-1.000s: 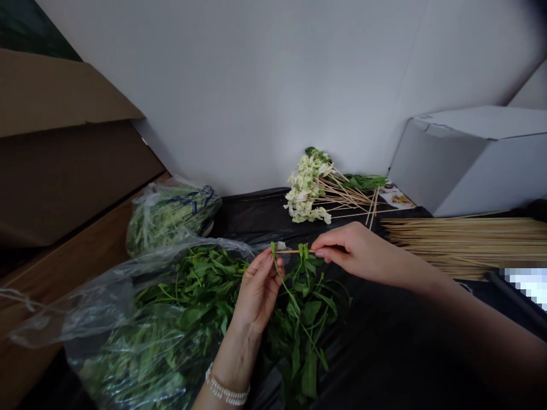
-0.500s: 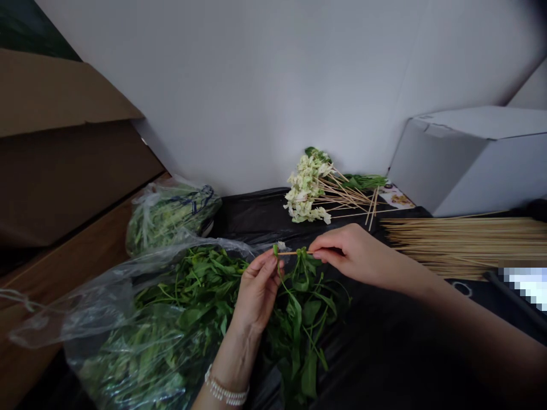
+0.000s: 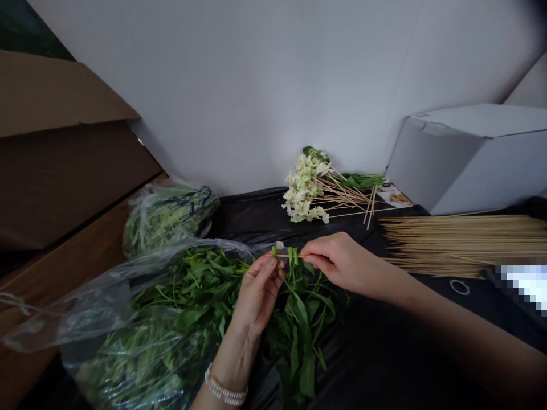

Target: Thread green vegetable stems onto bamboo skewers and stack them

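A thin wooden skewer (image 3: pixel 284 255) runs level between my two hands, with several green stems threaded on it and their leaves (image 3: pixel 301 319) hanging below. My left hand (image 3: pixel 257 290) pinches the skewer's left end beside a short green stem piece. My right hand (image 3: pixel 331 256) grips the skewer at its right, close to the threaded stems. Loose leafy greens (image 3: pixel 200 279) lie in an open clear plastic bag (image 3: pixel 98 310) left of my left hand.
Pale leafy skewers (image 3: pixel 305 188) lie by the white wall. A bundle of bare skewers (image 3: pixel 461 239) is at the right, before a white box (image 3: pixel 470 165). Tied bagged greens (image 3: pixel 164 216) and a cardboard box (image 3: pixel 64 171) stand left. A ring (image 3: pixel 459 287) lies at right.
My right hand has moved a little left and down along the skewer. The threaded stems have shifted left, nearer to my left hand.
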Tool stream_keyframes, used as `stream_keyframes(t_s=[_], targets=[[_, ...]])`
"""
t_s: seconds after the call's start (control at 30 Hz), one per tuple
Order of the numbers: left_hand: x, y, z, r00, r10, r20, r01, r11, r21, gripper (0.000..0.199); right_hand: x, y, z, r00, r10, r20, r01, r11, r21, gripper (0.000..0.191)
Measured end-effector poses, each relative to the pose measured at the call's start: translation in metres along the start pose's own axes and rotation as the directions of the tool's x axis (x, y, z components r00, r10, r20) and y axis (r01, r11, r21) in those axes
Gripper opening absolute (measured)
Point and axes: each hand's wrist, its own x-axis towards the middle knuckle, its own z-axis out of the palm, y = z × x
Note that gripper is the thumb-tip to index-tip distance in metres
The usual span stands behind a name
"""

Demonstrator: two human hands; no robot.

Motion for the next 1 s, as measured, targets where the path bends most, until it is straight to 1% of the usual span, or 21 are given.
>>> stream_keyframes(t_s=[0.13, 0.23, 0.3, 0.33, 0.37, 0.4, 0.43, 0.47, 0.5, 0.57, 0.6, 0.63, 0.67, 0.7, 0.77, 0.83, 0.87, 0.9, 0.93, 0.97, 1.0], targets=[[-0.003, -0.004, 0.003, 0.999, 0.017, 0.049, -0.020, 0.998, 0.064, 0.017, 0.000, -0.001, 0.004, 0.999, 0.009, 0.044, -0.011, 0.998, 0.054, 0.025], [-0.005, -0.006, 0.005, 0.995, 0.046, 0.086, -0.057, 0.990, 0.131, 0.016, 0.001, -0.001, 0.002, 0.999, -0.010, 0.053, 0.008, 0.999, 0.042, 0.026], [-0.005, -0.005, 0.004, 0.993, 0.083, 0.086, -0.098, 0.977, 0.190, 0.020, 0.001, -0.001, -0.005, 1.000, -0.024, 0.015, 0.024, 0.999, 0.023, 0.025], [-0.004, -0.004, 0.002, 0.991, 0.100, 0.086, -0.119, 0.963, 0.243, 0.022, 0.001, 0.000, -0.011, 1.000, -0.015, -0.023, 0.015, 1.000, 0.018, 0.023], [-0.003, -0.003, 0.000, 0.989, 0.115, 0.093, -0.139, 0.936, 0.323, 0.023, 0.000, 0.001, -0.017, 0.996, 0.000, -0.089, 0.000, 1.000, 0.008, 0.020], [-0.001, -0.001, -0.003, 0.985, 0.135, 0.110, -0.169, 0.888, 0.428, 0.022, -0.001, 0.002, -0.024, 0.984, 0.017, -0.176, -0.020, 1.000, -0.013, 0.020], [0.000, 0.000, -0.006, 0.976, 0.163, 0.144, -0.216, 0.806, 0.550, 0.018, -0.002, 0.003, -0.030, 0.963, 0.034, -0.266, -0.047, 0.998, -0.041, 0.020], [0.001, 0.000, -0.009, 0.960, 0.198, 0.199, -0.281, 0.687, 0.670, 0.013, -0.003, 0.005, -0.036, 0.943, 0.047, -0.331, -0.071, 0.996, -0.060, 0.020], [0.002, 0.001, -0.012, 0.935, 0.233, 0.267, -0.353, 0.536, 0.767, 0.008, -0.003, 0.006, -0.040, 0.926, 0.055, -0.374, -0.089, 0.993, -0.075, 0.020], [0.004, 0.000, -0.018, 0.880, 0.253, 0.402, -0.457, 0.221, 0.862, 0.015, -0.004, 0.007, -0.044, 0.916, 0.053, -0.397, -0.097, 0.991, -0.092, 0.021], [0.004, 0.000, -0.020, 0.865, 0.230, 0.446, -0.477, 0.095, 0.874, 0.018, -0.004, 0.008, -0.043, 0.921, 0.047, -0.387, -0.092, 0.991, -0.100, 0.021], [0.003, 0.000, -0.021, 0.863, 0.191, 0.468, -0.477, 0.001, 0.879, 0.020, -0.004, 0.008, -0.042, 0.927, 0.038, -0.372, -0.084, 0.991, -0.109, 0.021], [0.003, 0.000, -0.022, 0.870, 0.146, 0.471, -0.466, -0.067, 0.882, 0.019, -0.003, 0.008, -0.040, 0.933, 0.030, -0.358, -0.078, 0.990, -0.120, 0.021], [0.002, 0.000, -0.023, 0.882, 0.098, 0.460, -0.449, -0.117, 0.886, 0.018, -0.003, 0.008, -0.037, 0.937, 0.025, -0.348, -0.075, 0.988, -0.131, 0.021], [0.000, 0.002, -0.023, 0.907, 0.017, 0.422, -0.411, -0.190, 0.892, 0.016, -0.002, 0.008, -0.033, 0.939, 0.019, -0.342, -0.073, 0.987, -0.146, 0.020], [-0.002, 0.003, -0.022, 0.922, -0.029, 0.387, -0.382, -0.245, 0.891, 0.019, -0.001, 0.008, -0.031, 0.940, 0.013, -0.342, -0.066, 0.987, -0.146, 0.020], [-0.002, 0.004, -0.021, 0.924, -0.043, 0.379, -0.377, -0.259, 0.889, 0.021, -0.001, 0.008, -0.031, 0.940, 0.010, -0.342, -0.062, 0.988, -0.143, 0.020], [-0.003, 0.004, -0.020, 0.922, -0.047, 0.385, -0.384, -0.257, 0.887, 0.022, -0.001, 0.008, -0.031, 0.940, 0.006, -0.342, -0.057, 0.988, -0.141, 0.020], [-0.003, 0.005, -0.019, 0.914, -0.038, 0.404, -0.401, -0.236, 0.885, 0.022, -0.001, 0.008, -0.031, 0.940, 0.003, -0.343, -0.054, 0.989, -0.139, 0.020], [-0.003, 0.005, -0.018, 0.902, -0.018, 0.431, -0.425, -0.196, 0.883, 0.021, -0.001, 0.008, -0.031, 0.940, 0.004, -0.342, -0.054, 0.989, -0.138, 0.020], [-0.003, 0.004, -0.017, 0.890, 0.014, 0.456, -0.450, -0.138, 0.882, 0.020, -0.002, 0.008, -0.032, 0.940, 0.006, -0.341, -0.056, 0.989, -0.138, 0.021]])
